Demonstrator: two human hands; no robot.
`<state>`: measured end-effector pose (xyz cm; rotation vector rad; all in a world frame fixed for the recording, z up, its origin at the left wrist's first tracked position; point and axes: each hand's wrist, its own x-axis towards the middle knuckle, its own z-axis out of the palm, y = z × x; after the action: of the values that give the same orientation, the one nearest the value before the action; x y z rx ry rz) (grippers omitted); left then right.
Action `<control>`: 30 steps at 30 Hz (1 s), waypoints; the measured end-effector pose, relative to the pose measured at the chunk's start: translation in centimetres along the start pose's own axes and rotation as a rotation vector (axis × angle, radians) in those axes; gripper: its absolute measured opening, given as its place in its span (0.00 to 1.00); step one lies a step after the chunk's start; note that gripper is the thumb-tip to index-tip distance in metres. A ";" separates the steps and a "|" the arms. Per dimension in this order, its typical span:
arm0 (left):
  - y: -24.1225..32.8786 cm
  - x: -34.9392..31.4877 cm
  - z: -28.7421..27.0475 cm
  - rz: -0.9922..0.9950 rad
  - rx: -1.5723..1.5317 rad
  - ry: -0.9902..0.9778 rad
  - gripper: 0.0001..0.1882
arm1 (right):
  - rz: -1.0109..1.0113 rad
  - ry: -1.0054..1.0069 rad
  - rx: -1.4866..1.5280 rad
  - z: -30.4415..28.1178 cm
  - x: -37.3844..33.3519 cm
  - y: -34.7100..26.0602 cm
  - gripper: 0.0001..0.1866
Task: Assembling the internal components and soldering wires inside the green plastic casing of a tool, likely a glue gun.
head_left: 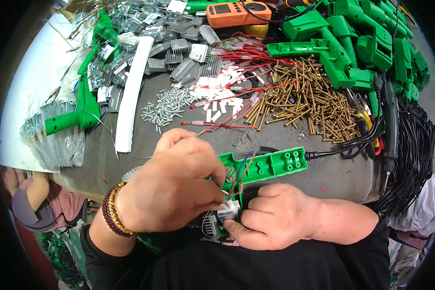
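An open green plastic housing half (270,165) lies before me, with red, blue and brown wires (241,176) inside and a black cord out of its right end. Over its left end, my left hand (178,181) pinches at the wires with thumb and finger together; what is between the fingertips is too small to make out. A small white-and-grey block (228,209) sits at the near end, beside a finned metal heat sink (209,225). My right hand (273,217) is curled against this end, thumb on the block, steadying the housing. A beaded bracelet is on my left wrist.
Brass-coloured screws (304,96), silver screws (166,107), white pieces (222,89) and red wires (246,50) lie beyond. Heat sinks (178,46) pile up behind, near an orange meter (239,13). A screwdriver (390,130) and black cords (413,150) are right; a white strip (132,96) lies left.
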<state>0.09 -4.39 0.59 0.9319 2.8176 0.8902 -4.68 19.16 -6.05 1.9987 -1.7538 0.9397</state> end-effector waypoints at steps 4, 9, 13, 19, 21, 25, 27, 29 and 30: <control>0.7 0.4 -0.1 0.023 0.145 -0.004 0.10 | -0.004 -0.001 -0.014 0.0 0.0 -0.2 0.08; 0.6 1.4 -0.6 0.059 0.157 -0.084 0.09 | -0.019 0.000 -0.021 -0.1 0.0 -0.3 0.05; -0.1 1.3 -0.4 0.064 0.029 -0.155 0.08 | -0.018 0.013 -0.008 0.0 0.0 -0.3 0.06; -0.1 1.2 -1.2 -0.016 -0.009 -0.202 0.09 | 0.000 0.002 0.012 -0.1 0.1 -0.3 0.09; -0.3 1.2 -1.0 0.004 -0.033 -0.200 0.09 | 0.001 0.004 0.006 0.0 -0.1 -0.3 0.11; -0.5 1.0 -0.8 0.000 -0.082 -0.219 0.08 | -0.005 0.000 0.014 0.1 0.0 -0.2 0.10; -0.6 0.8 -0.6 -0.004 -0.091 -0.227 0.08 | -0.001 0.019 0.029 0.1 0.0 -0.3 0.09; -1.1 0.7 -0.2 -0.006 -0.166 -0.206 0.08 | -0.002 0.011 0.025 0.0 0.1 -0.2 0.09; -1.2 0.7 -0.1 -0.006 -0.167 -0.204 0.08 | -0.002 0.005 0.020 0.0 0.1 -0.2 0.08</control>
<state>-1.14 -4.84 0.10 0.9326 2.5314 0.9527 -4.46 19.15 -5.97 2.0083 -1.7461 0.9649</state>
